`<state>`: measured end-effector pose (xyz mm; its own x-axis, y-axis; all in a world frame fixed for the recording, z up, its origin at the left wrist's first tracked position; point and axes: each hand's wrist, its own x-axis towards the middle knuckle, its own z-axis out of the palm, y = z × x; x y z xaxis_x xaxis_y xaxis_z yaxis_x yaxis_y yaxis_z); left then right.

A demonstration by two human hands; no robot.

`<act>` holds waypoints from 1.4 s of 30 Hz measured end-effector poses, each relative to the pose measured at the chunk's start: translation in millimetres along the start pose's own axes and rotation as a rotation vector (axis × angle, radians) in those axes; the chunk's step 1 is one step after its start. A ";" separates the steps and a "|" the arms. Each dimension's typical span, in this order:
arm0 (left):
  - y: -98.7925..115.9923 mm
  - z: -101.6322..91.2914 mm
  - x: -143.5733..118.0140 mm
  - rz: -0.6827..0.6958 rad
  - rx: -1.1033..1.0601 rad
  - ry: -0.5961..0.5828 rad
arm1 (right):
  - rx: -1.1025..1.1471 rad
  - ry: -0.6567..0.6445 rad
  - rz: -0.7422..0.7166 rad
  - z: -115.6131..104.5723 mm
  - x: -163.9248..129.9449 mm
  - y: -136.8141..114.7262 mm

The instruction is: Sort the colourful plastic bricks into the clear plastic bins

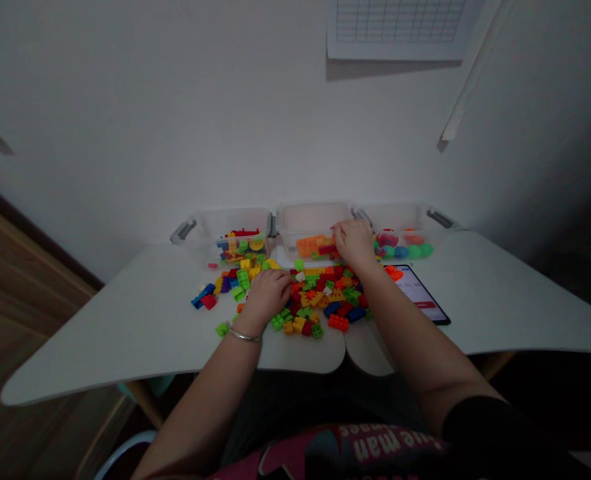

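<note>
A loose pile of toy building bricks (pixel 315 293) in red, yellow, green, orange and blue lies on the white table. My left hand (pixel 269 293) rests at the pile's left part, its fingers curled down among the bricks; whatever they grip is hidden. My right hand (pixel 355 245) is at the right front of the middle clear plastic box (pixel 315 217), fingers bent together and pointing left. Orange bricks (pixel 310 245) and a red brick (pixel 327 249) show beside its fingertips. I cannot make out what the right fingers hold.
The left clear box (pixel 232 219) holds mixed small toy pieces. In the right clear box (pixel 395 217) are green, blue and red round pieces. A tablet (pixel 422 297) lies right of the pile, an orange piece (pixel 394 273) at its top edge. Behind stands a wall (pixel 225 120).
</note>
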<state>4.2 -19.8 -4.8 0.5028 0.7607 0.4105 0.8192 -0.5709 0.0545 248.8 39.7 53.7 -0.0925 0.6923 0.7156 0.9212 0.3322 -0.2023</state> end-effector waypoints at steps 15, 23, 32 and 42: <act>2.5 -4.3 -0.2 0.001 0.004 -0.016 | 0.088 0.057 0.048 -46.5 -45.8 30.9; 9.4 -7.6 -0.8 -0.005 0.001 -0.007 | -0.294 -0.361 0.382 -74.1 -85.6 78.2; 11.4 -10.2 0.4 -0.014 -0.005 -0.030 | -0.317 -0.530 0.417 -58.2 -93.7 88.2; 10.7 -10.5 -1.2 -0.006 -0.023 -0.007 | -0.281 -0.397 0.342 -45.9 -93.6 85.1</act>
<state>9.4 -30.1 4.9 0.4998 0.7664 0.4035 0.8159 -0.5729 0.0775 353.2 -26.3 0.2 0.1431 0.9347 0.3254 0.9833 -0.0970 -0.1537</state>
